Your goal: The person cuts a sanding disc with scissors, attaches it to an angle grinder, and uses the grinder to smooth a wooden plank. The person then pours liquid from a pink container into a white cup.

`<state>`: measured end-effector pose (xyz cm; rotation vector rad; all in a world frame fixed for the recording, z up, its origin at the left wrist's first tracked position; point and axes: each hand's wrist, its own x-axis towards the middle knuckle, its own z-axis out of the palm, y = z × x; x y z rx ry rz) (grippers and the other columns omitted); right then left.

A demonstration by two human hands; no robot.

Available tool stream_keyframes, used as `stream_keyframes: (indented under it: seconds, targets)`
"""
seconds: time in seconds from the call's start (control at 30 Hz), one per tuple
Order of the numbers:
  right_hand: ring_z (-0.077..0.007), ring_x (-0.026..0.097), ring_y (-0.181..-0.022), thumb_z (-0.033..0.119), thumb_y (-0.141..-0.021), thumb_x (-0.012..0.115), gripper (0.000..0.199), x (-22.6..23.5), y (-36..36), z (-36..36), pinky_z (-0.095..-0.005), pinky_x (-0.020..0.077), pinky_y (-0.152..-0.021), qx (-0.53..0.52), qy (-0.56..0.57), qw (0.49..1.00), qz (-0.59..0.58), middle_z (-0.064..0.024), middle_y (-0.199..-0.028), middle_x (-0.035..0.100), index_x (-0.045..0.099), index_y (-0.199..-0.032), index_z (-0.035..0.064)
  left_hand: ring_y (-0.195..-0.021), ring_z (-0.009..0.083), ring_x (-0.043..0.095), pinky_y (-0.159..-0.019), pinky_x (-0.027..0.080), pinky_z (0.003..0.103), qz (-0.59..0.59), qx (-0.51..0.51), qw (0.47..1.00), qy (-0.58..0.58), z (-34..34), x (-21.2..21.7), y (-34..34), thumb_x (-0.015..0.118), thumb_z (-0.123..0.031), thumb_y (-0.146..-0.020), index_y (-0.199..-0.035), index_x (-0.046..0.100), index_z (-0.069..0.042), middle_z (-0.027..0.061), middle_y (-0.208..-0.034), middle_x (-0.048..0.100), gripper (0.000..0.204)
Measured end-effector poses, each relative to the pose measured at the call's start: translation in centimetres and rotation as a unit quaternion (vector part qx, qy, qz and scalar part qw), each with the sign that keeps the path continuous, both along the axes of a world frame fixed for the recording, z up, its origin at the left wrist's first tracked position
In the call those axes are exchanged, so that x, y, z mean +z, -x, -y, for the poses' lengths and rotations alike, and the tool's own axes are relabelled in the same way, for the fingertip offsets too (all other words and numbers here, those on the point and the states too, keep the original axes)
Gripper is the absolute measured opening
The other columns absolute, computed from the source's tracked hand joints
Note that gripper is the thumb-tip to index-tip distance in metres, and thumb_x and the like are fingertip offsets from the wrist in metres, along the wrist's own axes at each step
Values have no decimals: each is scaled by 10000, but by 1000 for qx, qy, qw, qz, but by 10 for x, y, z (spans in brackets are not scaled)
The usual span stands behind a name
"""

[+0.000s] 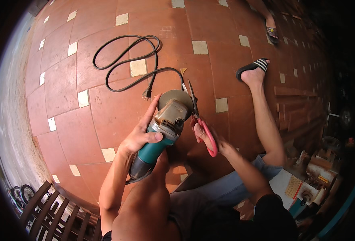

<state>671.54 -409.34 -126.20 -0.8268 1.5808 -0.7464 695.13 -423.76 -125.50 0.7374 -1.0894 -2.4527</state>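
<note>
My left hand (139,138) is wrapped round a teal angle grinder (155,149), its thumb across the body just behind the metal gear head. The grinder's round grey disc (172,95) points away from me. Long-bladed scissors (196,109) with pinkish-red handles are held in my right hand (200,131). Their blades point up and away, right beside the disc's right edge; whether they touch it I cannot tell. The fingers of my right hand are partly hidden by the handle loop.
On the tiled floor ahead, a black power cord (156,64) lies in loops, its plug (146,94) near the disc. My right leg (265,116) stretches forward. Another person's sandalled foot (271,31) stands far right. Boxes and tools (312,188) crowd the lower right; a slatted bench (53,209) is lower left.
</note>
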Motion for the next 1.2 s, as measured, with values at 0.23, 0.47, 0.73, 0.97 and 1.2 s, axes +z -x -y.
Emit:
stream_keyframes:
  seconds: [0.23,0.47,0.73,0.97,1.2]
  targets:
    - [-299,544,-636,742,-948,525,701,4,15,-8,-403,438,-593,80,-24,990,-112,-96,-740,532,543,-916,42,-1442,311,427,-1193,328,379,-9,16,995,-101,-4,3,-3,867,-359,-685,-1673,117,-111,196,-1604,369,1265]
    - [-305,524,-601,717,-969,513,706,4,-8,7,-425,431,-602,32,73,995,-57,-126,-634,469,522,-773,38,-1235,293,609,-979,548,394,28,26,998,-53,-3,-10,-13,877,-392,-661,-1663,124,-73,196,-1503,485,1293]
    - [-229,362,-496,661,-1009,503,716,1,1,6,-436,327,-503,-13,93,989,-114,-139,-521,329,483,-661,36,-871,262,695,-721,607,366,53,-10,996,-71,-4,-13,-13,767,-653,-716,-1432,432,11,183,-1103,655,1032]
    - [-364,738,-832,803,-812,618,782,-76,51,-21,-477,566,-747,-271,-176,919,-227,-192,-806,719,700,-780,26,-791,250,667,-664,577,366,16,53,996,-67,7,-35,-31,675,-624,-870,-1356,510,1,148,-1041,672,808]
    - [-374,486,-1334,203,-906,676,570,-126,91,-81,-476,486,-1041,-319,-177,772,-520,-223,-1430,452,476,-1390,-22,-795,214,622,-695,557,328,26,164,986,12,41,-20,-11,705,-580,-859,-1380,523,8,128,-1068,661,807]
